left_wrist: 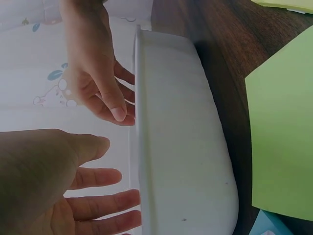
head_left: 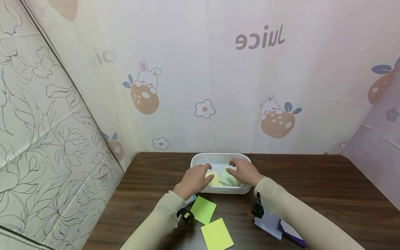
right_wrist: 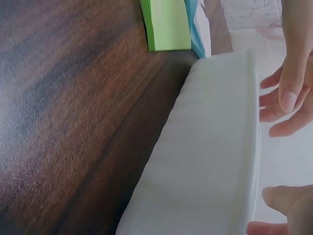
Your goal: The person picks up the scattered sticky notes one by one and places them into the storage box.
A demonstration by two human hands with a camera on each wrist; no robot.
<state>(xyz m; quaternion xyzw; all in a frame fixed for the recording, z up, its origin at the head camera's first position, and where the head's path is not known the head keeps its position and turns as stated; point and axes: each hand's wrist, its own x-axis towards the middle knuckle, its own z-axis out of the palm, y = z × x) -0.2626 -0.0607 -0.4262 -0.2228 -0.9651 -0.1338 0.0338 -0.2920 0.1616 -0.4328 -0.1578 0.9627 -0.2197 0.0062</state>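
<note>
A white plastic bin (head_left: 220, 190) sits at the back of the table, with a pale yellow sticky note pad (head_left: 214, 180) and a pale green sticky note pad (head_left: 228, 179) inside. Over its left side my left hand (head_left: 193, 180) has its fingers spread and loosely bent, apart from the pads. My right hand (head_left: 245, 172) hovers at the right side, above the pale green pad, thumb and fingers apart. The left wrist view shows both hands over the bin's rim (left_wrist: 138, 122), with nothing held by the left fingers. The right fingers are partly hidden behind the rim.
On the dark wood table (head_left: 337, 194), a green sticky note pad (head_left: 203, 210) and a yellow one (head_left: 217, 234) lie in front of the bin. A light blue piece (head_left: 191, 199) is partly under my left wrist. Lavender (head_left: 269, 224) and purple (head_left: 292, 233) pads lie beneath my right forearm.
</note>
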